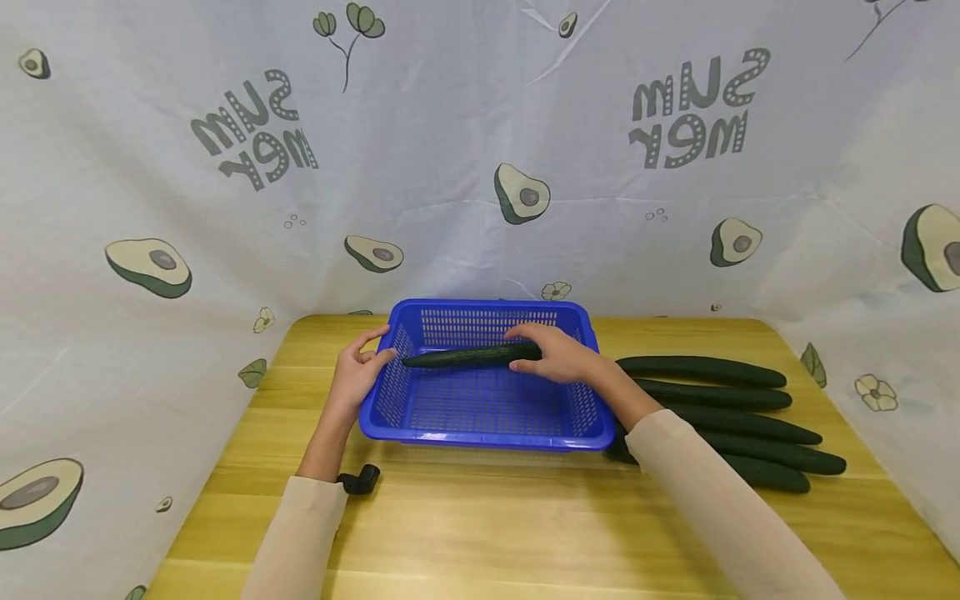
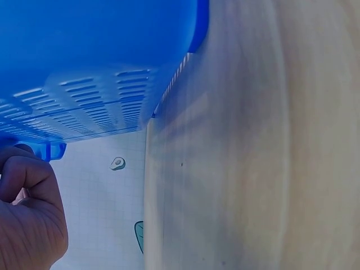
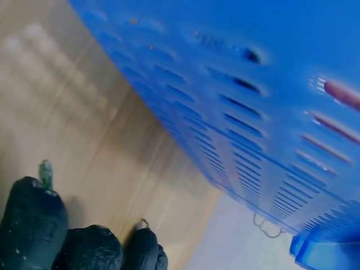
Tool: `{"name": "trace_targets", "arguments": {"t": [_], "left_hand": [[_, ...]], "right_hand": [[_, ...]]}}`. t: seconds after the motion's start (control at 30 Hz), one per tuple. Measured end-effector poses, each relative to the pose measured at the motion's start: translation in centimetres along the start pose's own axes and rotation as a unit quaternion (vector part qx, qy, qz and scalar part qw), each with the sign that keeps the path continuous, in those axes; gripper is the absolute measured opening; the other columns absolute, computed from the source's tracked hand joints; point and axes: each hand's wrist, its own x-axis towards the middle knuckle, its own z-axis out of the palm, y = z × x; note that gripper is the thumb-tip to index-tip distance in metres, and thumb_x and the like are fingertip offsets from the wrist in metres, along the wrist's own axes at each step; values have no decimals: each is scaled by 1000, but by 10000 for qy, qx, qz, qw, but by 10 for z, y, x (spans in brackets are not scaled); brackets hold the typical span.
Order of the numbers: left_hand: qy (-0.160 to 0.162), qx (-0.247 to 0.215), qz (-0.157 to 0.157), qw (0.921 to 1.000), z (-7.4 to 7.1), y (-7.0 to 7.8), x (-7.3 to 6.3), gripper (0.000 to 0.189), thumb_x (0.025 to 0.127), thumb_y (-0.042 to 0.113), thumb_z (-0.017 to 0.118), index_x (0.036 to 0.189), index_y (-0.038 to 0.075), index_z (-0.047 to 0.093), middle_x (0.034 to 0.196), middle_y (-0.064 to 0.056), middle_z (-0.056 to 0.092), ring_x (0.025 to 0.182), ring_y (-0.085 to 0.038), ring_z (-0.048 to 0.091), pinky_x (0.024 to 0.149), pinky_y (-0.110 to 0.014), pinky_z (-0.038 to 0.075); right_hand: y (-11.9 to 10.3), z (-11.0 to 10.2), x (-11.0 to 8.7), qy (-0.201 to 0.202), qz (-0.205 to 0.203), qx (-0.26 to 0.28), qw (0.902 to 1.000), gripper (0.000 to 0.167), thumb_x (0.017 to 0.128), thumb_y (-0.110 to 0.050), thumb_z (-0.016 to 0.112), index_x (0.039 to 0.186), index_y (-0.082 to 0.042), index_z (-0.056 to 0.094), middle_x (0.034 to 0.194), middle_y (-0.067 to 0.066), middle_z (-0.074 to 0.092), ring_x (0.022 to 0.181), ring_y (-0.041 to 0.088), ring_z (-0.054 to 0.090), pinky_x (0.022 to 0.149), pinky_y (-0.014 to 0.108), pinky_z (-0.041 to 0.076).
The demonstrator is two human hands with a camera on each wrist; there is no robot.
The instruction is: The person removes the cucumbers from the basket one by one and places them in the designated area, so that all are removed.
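A long dark green cucumber (image 1: 471, 357) lies lengthwise inside a blue perforated plastic basket (image 1: 487, 440), its thin tip near the left wall. My right hand (image 1: 558, 354) reaches over the basket's right side and holds the cucumber's right end, fingers curved on the far side and thumb on the near side. At the basket's left rim, my left hand (image 1: 356, 372) grips the edge. Curled fingers (image 2: 31, 174) show below the rim in the left wrist view. The basket wall (image 3: 225, 101) hides most of the right hand in the right wrist view.
Several more cucumbers (image 1: 738, 423) lie side by side on the wooden table (image 1: 480, 517), right of the basket and partly under the right forearm. Behind the table hangs a white cloth (image 1: 450, 200) printed with avocados. A black device (image 1: 362, 481) is strapped at the left wrist.
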Motion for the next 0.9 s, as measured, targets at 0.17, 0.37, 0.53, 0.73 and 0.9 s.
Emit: {"name": "trace_targets", "arguments": {"t": [0.17,0.37,0.53,0.73,0.9], "left_hand": [[15,-2,69,10000,-1,0,0,55,99,14,68,151,21,53,58,3,58,52,-13,65,52,-26,57],[83,92,225,9997,1,-3,-3,50,98,13,69,147,20,57,62,0,61,53,-13,66,53,-25,58],[106,69,305,9995,3,-3,-4,50,98,13,68,147,20,57,59,4,60,51,-10,64,51,-24,56],[48,30,274,9996,3,-2,-5,51,100,14,67,149,20,55,59,3,61,52,-12,66,52,-25,57],[24,42,272,9996,3,-1,-4,51,100,16,68,149,22,55,60,2,61,52,-12,66,52,-25,57]], "right_hand": [[1,7,4,-132,-42,-206,9997,60,100,-30,69,150,-5,50,154,16,52,147,38,42,121,58,34],[2,15,5,-565,69,-490,9972,67,99,-34,68,155,-5,43,159,17,45,150,39,38,122,58,32],[0,18,4,-625,202,-740,9951,70,98,-35,69,156,-7,43,160,19,43,149,42,37,121,60,33],[0,18,2,-374,149,-878,9953,64,97,-34,72,150,-5,51,148,22,50,137,42,47,113,59,41],[2,18,3,-285,85,-867,9958,54,97,-32,73,141,-4,60,142,21,52,131,40,49,109,56,43]]}}
